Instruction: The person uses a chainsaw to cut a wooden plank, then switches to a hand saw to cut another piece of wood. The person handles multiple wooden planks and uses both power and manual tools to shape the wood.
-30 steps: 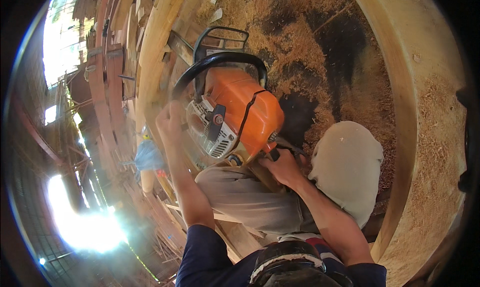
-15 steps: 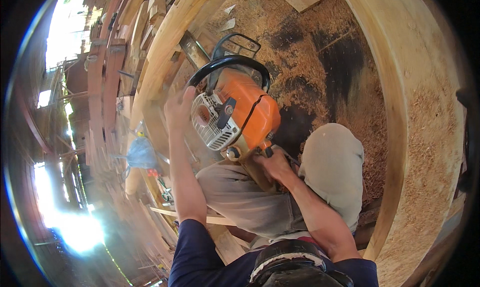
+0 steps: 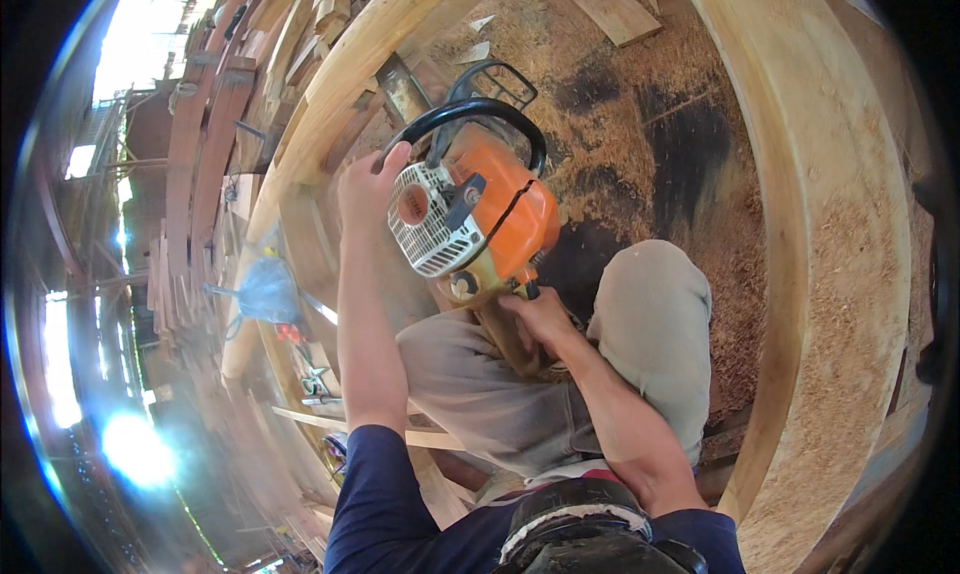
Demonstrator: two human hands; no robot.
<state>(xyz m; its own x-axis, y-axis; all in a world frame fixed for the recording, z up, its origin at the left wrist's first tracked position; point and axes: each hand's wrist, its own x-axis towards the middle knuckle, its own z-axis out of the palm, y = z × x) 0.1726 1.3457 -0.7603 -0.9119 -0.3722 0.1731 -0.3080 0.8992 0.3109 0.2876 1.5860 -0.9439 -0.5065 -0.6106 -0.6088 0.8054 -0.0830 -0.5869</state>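
Observation:
An orange and white chainsaw (image 3: 505, 209) with a black loop front handle is held tilted in front of my bent knees. My left hand (image 3: 368, 189) is wrapped round the left side of the front handle (image 3: 470, 107), beside the white slotted starter cover (image 3: 425, 224). At the rear handle (image 3: 505, 334), between my thighs, my right hand (image 3: 540, 322) is closed on the grip; its fingertips are partly hidden. The guide bar (image 3: 403, 91) points away toward a long curved timber (image 3: 340, 69); its tip is out of sight.
A thick curved timber (image 3: 845, 224) strewn with sawdust runs along my right. Sawdust and wood chips cover the dark ground (image 3: 690, 154), with board offcuts (image 3: 615, 12) at the far side. To the left are a bluish plastic bag (image 3: 268, 292), small tools (image 3: 315, 382) and stacked planks (image 3: 215, 144).
The view has shifted slightly. The chainsaw body sits a little higher in the picture, with both hands still on it.

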